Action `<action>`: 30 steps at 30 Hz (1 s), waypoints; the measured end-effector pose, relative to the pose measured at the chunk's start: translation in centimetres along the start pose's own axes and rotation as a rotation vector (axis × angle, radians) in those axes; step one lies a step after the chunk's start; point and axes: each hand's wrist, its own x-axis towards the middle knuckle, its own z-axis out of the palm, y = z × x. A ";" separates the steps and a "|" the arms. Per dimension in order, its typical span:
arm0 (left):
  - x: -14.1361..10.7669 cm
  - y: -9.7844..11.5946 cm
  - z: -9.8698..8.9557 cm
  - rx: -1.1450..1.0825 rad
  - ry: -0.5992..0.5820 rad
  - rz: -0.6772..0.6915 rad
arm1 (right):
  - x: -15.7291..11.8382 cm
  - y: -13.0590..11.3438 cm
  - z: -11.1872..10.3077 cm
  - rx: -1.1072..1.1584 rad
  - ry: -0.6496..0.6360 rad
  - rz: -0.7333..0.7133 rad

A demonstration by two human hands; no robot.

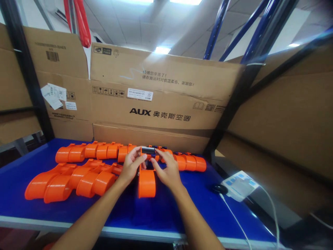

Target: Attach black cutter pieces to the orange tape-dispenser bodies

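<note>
An orange plastic part [147, 184] with a rounded lower end is held upright over the middle of the blue table. At its top sits a black piece [148, 150] with a light upper edge. My left hand [131, 166] grips the part's left side, thumb and fingers closed on it. On the other side, my right hand [168, 168] has its thumb and fingers around the upper right of the same part. Small dark pieces show between the hands, too small to make out.
Orange parts [56, 185] lie at the left on the blue table [125, 211], and a row of them [191, 162] runs along the back. Cardboard walls [161, 100] stand behind. A black object [220, 189] with a white cable lies at the right.
</note>
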 end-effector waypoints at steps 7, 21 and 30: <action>-0.4 0.3 0.8 0.056 -0.048 -0.089 | -0.4 0.7 0.5 -0.040 -0.010 -0.119; -0.3 0.2 0.4 0.113 -0.044 -0.112 | -0.4 1.0 0.8 0.001 0.014 -0.215; 0.0 0.2 0.2 0.044 0.000 -0.145 | -0.3 1.2 0.6 -0.003 -0.029 -0.235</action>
